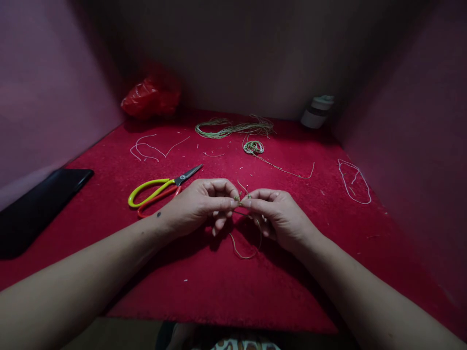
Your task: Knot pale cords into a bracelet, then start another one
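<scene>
Over the middle of a red cloth surface (204, 282), my left hand (199, 206) and my right hand (277, 214) meet fingertip to fingertip. Both pinch a thin tan cord (244, 250), whose short ends stick up between the fingertips while a loop hangs below onto the cloth. The fingers of both hands are curled closed. Scissors (160, 189) with yellow-green and red handles lie just left of my left hand, blades pointing to the right.
A bundle of green-tan cord (233, 129) and a small coil (253, 147) lie further back. White thread pieces (149, 148) lie at back left, a white loop (353, 182) at right. Also here: red plastic bag (151, 97), pale jar (317, 112), dark flat object (36, 206).
</scene>
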A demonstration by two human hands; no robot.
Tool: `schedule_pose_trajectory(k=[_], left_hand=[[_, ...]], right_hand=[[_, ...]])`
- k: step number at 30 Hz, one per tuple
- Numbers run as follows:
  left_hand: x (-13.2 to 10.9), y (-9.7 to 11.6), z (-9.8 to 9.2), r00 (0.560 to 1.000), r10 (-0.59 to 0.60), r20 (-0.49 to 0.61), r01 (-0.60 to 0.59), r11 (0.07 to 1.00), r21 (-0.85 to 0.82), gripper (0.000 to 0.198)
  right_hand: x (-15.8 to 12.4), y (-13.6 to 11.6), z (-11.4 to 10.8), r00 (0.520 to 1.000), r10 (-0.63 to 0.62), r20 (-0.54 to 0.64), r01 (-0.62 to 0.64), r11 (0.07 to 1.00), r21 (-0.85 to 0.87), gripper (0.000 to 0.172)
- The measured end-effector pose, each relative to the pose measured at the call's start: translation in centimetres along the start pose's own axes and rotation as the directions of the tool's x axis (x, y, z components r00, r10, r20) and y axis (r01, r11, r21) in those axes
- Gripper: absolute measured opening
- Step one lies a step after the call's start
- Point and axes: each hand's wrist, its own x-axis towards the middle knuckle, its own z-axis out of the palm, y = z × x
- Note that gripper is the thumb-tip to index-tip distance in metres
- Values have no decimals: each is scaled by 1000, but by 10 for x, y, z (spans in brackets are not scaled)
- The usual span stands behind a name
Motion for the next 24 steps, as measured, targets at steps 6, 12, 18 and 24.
schedule_pose_trajectory(k=[6,12,18,24], left_hand=[[-1,3,-2,997,41,64,-46,996,74,7],[4,-3,-6,996,-22,85,29,996,-84,9],[3,-1,-4,992,-86,96,84,996,22,19],[-1,3,-2,993,-100,55,92,986,141,22]], right_hand=[[-2,-3,1,999,-41,-17,40,998,-49,23],[-4,-5,3,982,-187,0,185,973,-136,19],[-2,-2,1,966,-259,26,257,933,-250,17],[-2,-2,2,970,-242,28,239,922,-303,15]])
